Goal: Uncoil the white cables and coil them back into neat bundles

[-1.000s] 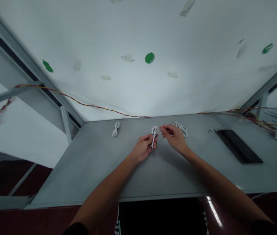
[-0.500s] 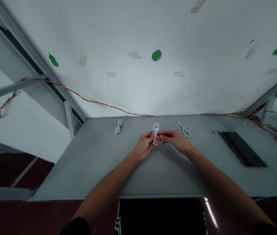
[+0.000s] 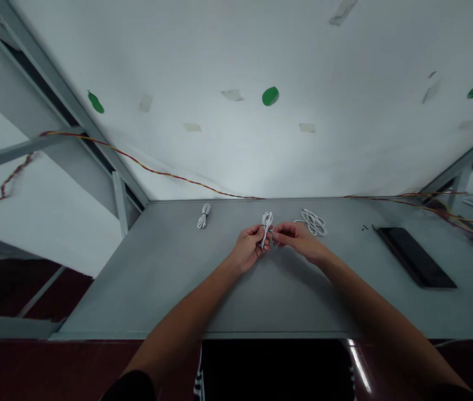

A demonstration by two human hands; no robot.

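Observation:
My left hand [image 3: 248,248] is closed around a small folded white cable [image 3: 266,223] above the middle of the grey table [image 3: 178,278]. The fingertips of my right hand [image 3: 298,240] pinch the same cable from the right, so both hands meet at it. A bundled white cable [image 3: 204,215] lies on the table to the far left. A loose white cable coil [image 3: 313,221] lies just beyond my right hand.
A flat black rectangular object [image 3: 415,256] lies on the right of the table. Red and yellow twisted wires [image 3: 156,171] run along the table's far edge and the white wall. Grey metal frame bars [image 3: 119,203] stand at the left and right.
My right hand, apart from the cable a second ago, has come left and closed its fingertips on it. The left hand has kept its hold.

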